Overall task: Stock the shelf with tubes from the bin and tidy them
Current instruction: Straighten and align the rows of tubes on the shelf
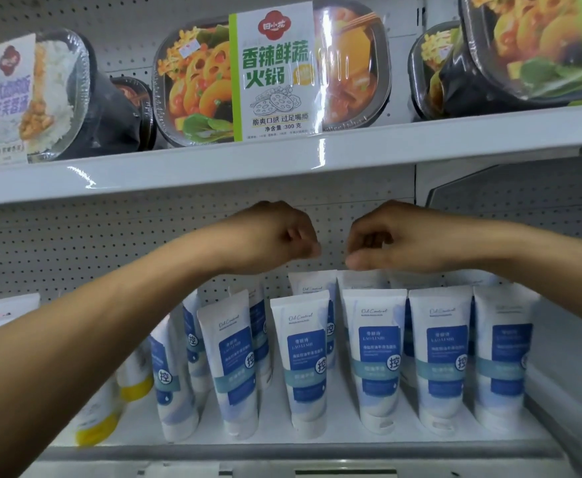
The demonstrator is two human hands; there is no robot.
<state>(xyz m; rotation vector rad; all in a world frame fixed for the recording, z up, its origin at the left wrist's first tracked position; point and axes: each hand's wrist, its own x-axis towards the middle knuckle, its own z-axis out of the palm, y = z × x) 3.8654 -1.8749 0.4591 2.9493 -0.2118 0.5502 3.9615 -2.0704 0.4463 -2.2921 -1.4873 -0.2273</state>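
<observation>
Currently: both hands are raised over the lower shelf [282, 453], close together and apart from each other, just in front of the pegboard back wall [75, 243].

Left hand [275, 236]: fingers curled into the palm, nothing seen in them. It hangs above the rear tubes and touches none.

Right hand [386, 239]: fingers curled downward, tips at the crimped top edge of a back-row tube [362, 280]. Cannot tell whether they pinch it or only touch it. Judgement: reaching from above is the only way to the rear row, since the front row blocks any reach from the front edge.

The tubes [376, 360] stand cap-down in two rows, crimped ends up and labels facing the front edge, presumably so the print reads from the aisle. Front row toward the shelf's right end: upright, evenly spaced. Toward the left end: one leaning tube [170, 384] is turned partly sideways, and those behind it sit unevenly.

Judgement: stocking looks largely done. Squaring the left group remains.

Yellow-capped items [134, 381] sit at the left end of the shelf. Boxed meals [272, 74] stand on the upper shelf [282, 157]. The bin is not in view.
</observation>
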